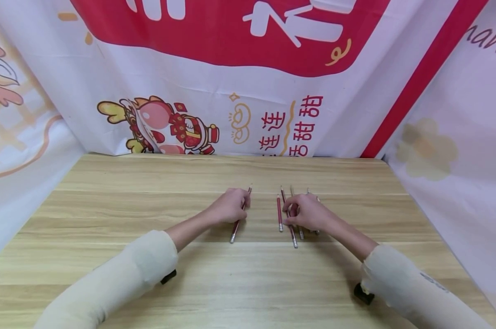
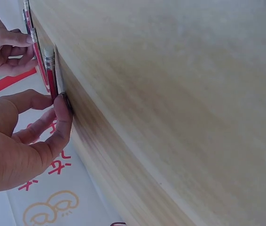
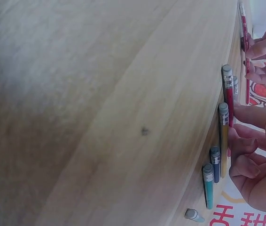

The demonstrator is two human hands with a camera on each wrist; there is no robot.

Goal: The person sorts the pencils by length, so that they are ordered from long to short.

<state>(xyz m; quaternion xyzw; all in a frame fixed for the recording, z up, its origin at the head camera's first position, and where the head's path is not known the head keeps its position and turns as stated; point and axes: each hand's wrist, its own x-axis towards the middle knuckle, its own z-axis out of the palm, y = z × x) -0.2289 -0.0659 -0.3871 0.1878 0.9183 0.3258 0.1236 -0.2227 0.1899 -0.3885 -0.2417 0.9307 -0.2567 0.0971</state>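
Light wood-grain tabletop (image 1: pixel 231 283) under everything. Left hand (image 1: pixel 228 206): thumb and fingertips pinching a slim dark-red eraser-tipped pencil (image 1: pixel 236 225), well apart from the others. Right hand (image 1: pixel 311 212): fingers bent, among the loose pencil group; can't tell if gripping. Group includes wooden eraser-tipped red (image 1: pixel 279 214), yellow (image 3: pixel 224 141) and teal (image 3: pixel 209 188) pencils.

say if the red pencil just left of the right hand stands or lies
Lying down: the head view shows the red pencil at full length along the tabletop.
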